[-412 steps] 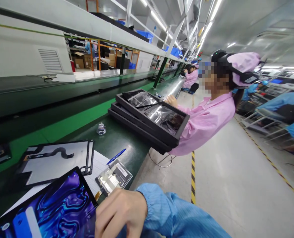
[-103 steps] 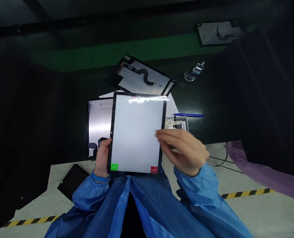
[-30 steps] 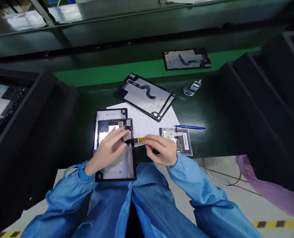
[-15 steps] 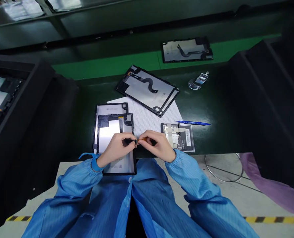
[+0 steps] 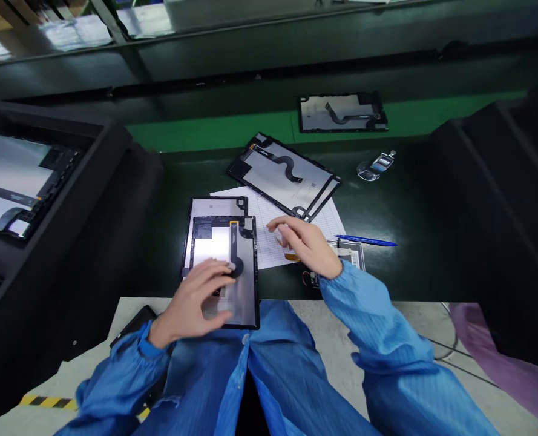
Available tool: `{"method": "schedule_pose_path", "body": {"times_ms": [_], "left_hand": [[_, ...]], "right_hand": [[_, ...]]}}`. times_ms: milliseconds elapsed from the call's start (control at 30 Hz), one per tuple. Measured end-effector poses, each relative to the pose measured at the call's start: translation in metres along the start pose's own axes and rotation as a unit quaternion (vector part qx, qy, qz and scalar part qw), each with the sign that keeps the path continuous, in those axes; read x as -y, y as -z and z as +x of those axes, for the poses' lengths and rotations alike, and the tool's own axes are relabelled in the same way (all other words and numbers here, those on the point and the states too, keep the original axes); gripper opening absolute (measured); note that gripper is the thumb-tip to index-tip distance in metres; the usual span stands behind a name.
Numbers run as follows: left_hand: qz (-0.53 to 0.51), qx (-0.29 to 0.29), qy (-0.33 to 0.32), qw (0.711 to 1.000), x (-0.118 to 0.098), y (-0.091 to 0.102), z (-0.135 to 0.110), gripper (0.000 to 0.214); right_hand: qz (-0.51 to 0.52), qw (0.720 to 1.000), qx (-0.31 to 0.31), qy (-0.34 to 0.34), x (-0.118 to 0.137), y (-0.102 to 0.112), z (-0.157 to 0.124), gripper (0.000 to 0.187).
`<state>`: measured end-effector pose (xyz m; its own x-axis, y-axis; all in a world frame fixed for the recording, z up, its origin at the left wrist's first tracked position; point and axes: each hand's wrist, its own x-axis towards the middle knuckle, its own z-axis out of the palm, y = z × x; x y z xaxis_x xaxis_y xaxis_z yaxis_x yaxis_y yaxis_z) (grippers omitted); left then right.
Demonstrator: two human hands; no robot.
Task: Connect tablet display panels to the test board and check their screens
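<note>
My left hand (image 5: 198, 297) hovers over the lower end of a tablet screen panel (image 5: 244, 303), fingers spread. Nothing shows in its grasp. A black flex cable (image 5: 233, 242) runs down the panel's silver back from an orange-edged connector. Under this panel lies a second one (image 5: 218, 206), showing at its top and left edges. My right hand (image 5: 308, 243) is to the right of the panels, above the printed sheet, its fingers curled. A small orange strip (image 5: 291, 257) sticks out beneath those fingers, mostly hidden. A circuit board (image 5: 353, 257) is partly covered by the right wrist and sleeve.
Further back lie more screen panels (image 5: 291, 175) on the printed sheet (image 5: 269, 248). One panel (image 5: 341, 114) rests on the green strip. Right of the sheet are a blue pen (image 5: 368, 241) and a small metal stand (image 5: 376, 166). Black bins (image 5: 114, 139) flank both sides.
My hands have separated from their meeting point at the panel's right edge. The left has moved down-left and opened; the right has moved right and up with the orange strip. The view has shifted slightly.
</note>
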<state>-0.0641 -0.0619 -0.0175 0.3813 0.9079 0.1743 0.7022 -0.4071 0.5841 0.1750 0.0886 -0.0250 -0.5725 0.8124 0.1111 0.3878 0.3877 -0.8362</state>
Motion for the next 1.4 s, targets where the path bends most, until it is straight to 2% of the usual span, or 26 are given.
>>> {"method": "schedule_pose_path", "body": {"times_ms": [67, 100, 133, 200, 267, 333, 400, 467, 500, 567, 633, 667, 700, 767, 833, 900, 933, 1000, 1067, 1133, 1267, 1333, 1400], "left_hand": [[0.081, 0.120, -0.009, 0.989, 0.001, -0.005, -0.026, 0.078], [0.125, 0.152, -0.009, 0.980, 0.001, -0.010, -0.036, 0.084], [0.165, 0.160, -0.012, 0.973, 0.002, -0.015, -0.045, 0.082], [0.219, 0.117, -0.043, 0.968, 0.002, -0.022, -0.055, 0.066], [0.236, 0.048, -0.101, 0.965, 0.001, -0.018, -0.059, 0.049], [0.229, 0.000, -0.160, 0.960, -0.005, -0.002, -0.059, 0.040], [0.221, -0.030, -0.188, 0.956, -0.013, 0.018, -0.058, 0.038], [0.210, -0.079, -0.175, 0.959, -0.020, 0.035, -0.055, 0.037], [0.203, -0.110, -0.160, 0.960, -0.021, 0.041, -0.054, 0.038], [0.199, -0.175, -0.125, 0.956, -0.015, 0.049, -0.048, 0.038], [0.231, -0.236, -0.103, 0.938, 0.002, 0.053, -0.040, 0.039], [0.247, -0.273, -0.085, 0.926, 0.012, 0.053, -0.035, 0.042], [0.252, -0.312, -0.058, 0.914, 0.023, 0.052, -0.032, 0.047], [0.211, -0.375, 0.004, 0.903, 0.042, 0.045, -0.029, 0.062], [0.137, -0.388, 0.061, 0.909, 0.057, 0.028, -0.034, 0.064], [0.096, -0.355, 0.100, 0.924, 0.066, 0.002, -0.044, 0.052], [0.099, -0.340, 0.121, 0.927, 0.070, -0.011, -0.049, 0.046], [0.138, -0.348, 0.141, 0.917, 0.076, -0.035, -0.056, 0.040], [0.172, -0.375, 0.166, 0.896, 0.081, -0.050, -0.057, 0.038], [0.200, -0.403, 0.181, 0.875, 0.085, -0.056, -0.054, 0.037], [0.218, -0.424, 0.193, 0.858, 0.089, -0.060, -0.050, 0.036], [0.214, -0.428, 0.200, 0.855, 0.091, -0.062, -0.050, 0.037], [0.214, -0.432, 0.198, 0.853, 0.092, -0.063, -0.050, 0.037]], "right_hand": [[-0.041, 0.999, 0.025, -0.008, -0.006, -0.002, 0.021, 0.028], [-0.058, 0.997, 0.041, -0.012, -0.008, -0.005, 0.030, 0.028], [-0.071, 0.996, 0.054, -0.017, -0.010, -0.009, 0.039, 0.028], [-0.082, 0.993, 0.074, -0.028, -0.011, -0.019, 0.052, 0.026], [-0.078, 0.993, 0.089, -0.031, -0.009, -0.026, 0.060, 0.022], [-0.062, 0.992, 0.110, -0.029, -0.005, -0.028, 0.065, 0.020], [-0.069, 0.991, 0.108, -0.030, 0.000, -0.027, 0.069, 0.021], [-0.085, 0.992, 0.094, -0.029, 0.006, -0.021, 0.073, 0.025], [-0.074, 0.991, 0.105, -0.031, 0.009, -0.017, 0.075, 0.027], [0.010, 0.983, 0.172, -0.056, 0.015, -0.007, 0.079, 0.029], [0.133, 0.960, 0.222, -0.106, 0.022, 0.008, 0.085, 0.029], [0.178, 0.954, 0.209, -0.124, 0.024, 0.017, 0.090, 0.029], [0.202, 0.956, 0.165, -0.135, 0.026, 0.027, 0.097, 0.027], [0.200, 0.970, 0.033, -0.132, 0.025, 0.047, 0.121, 0.019], [0.162, 0.974, -0.091, -0.127, 0.021, 0.064, 0.159, 0.013], [0.130, 0.971, -0.155, -0.131, 0.015, 0.068, 0.208, 0.016], [0.117, 0.969, -0.172, -0.132, 0.013, 0.064, 0.235, 0.020], [0.090, 0.968, -0.190, -0.139, 0.011, 0.042, 0.287, 0.031], [0.075, 0.964, -0.191, -0.166, 0.014, 0.003, 0.331, 0.032], [0.077, 0.964, -0.170, -0.187, 0.022, -0.044, 0.363, 0.036], [0.092, 0.975, -0.094, -0.181, 0.050, -0.131, 0.398, 0.035], [0.095, 0.981, -0.060, -0.155, 0.067, -0.156, 0.407, 0.035], [0.090, 0.987, -0.042, -0.125, 0.081, -0.162, 0.411, 0.035]]}}
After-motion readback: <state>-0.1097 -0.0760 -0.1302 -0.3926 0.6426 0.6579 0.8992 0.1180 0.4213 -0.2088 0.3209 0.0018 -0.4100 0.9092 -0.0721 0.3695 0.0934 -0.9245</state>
